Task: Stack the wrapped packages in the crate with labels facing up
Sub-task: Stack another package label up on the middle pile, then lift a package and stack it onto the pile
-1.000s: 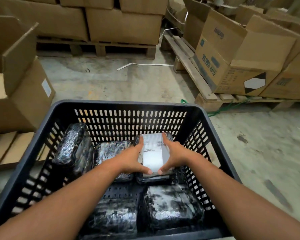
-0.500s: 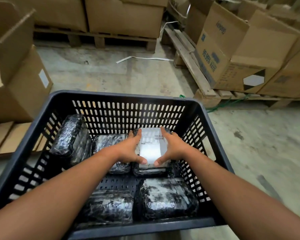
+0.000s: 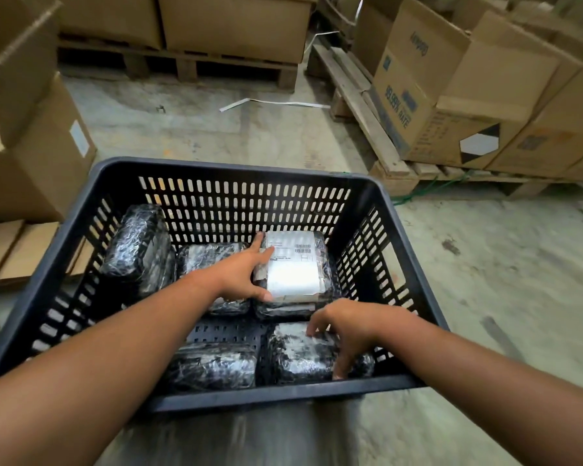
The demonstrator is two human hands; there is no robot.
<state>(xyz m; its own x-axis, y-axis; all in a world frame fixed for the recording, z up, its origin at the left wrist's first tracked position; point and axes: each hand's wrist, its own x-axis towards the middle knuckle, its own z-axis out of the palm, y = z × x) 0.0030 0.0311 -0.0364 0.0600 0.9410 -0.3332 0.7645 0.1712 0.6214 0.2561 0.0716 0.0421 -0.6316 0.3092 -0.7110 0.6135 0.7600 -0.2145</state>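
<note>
- Both hands reach into a dark slotted plastic crate [image 3: 236, 169], seen from above by the person working.
- Left hand [image 3: 241, 275] lies loosely open against the left edge of the labelled package [image 3: 292, 267], fingers flat on it and thumb at its near corner, steadying rather than gripping.
- Right hand [image 3: 349, 331] hovers open and curled, fingertips touching the near-right package [image 3: 300, 356]; it grasps nothing.
- The labelled package rests on top of another package at the crate's far right, its white label facing up.
- Other black-wrapped packages fill the floor: one beside the stack at far centre [image 3: 212, 260], one near centre [image 3: 212, 364], and one propped on edge against the left wall [image 3: 137, 245].
- Each package looks like a firm brick under glossy, wrinkled film. My judgement: moderately dense, stiff enough to hold shape, and slick on the faces, so a hold across the two long edges should work better than pinching the film.
- Crate walls stand high around the load, and the right wall sits just beside the stack, leaving little finger room on that side.
- Cardboard boxes [image 3: 451, 95] on a wooden pallet [image 3: 367, 105] stand well beyond the crate on a concrete floor; nothing blocks the hands from above.
</note>
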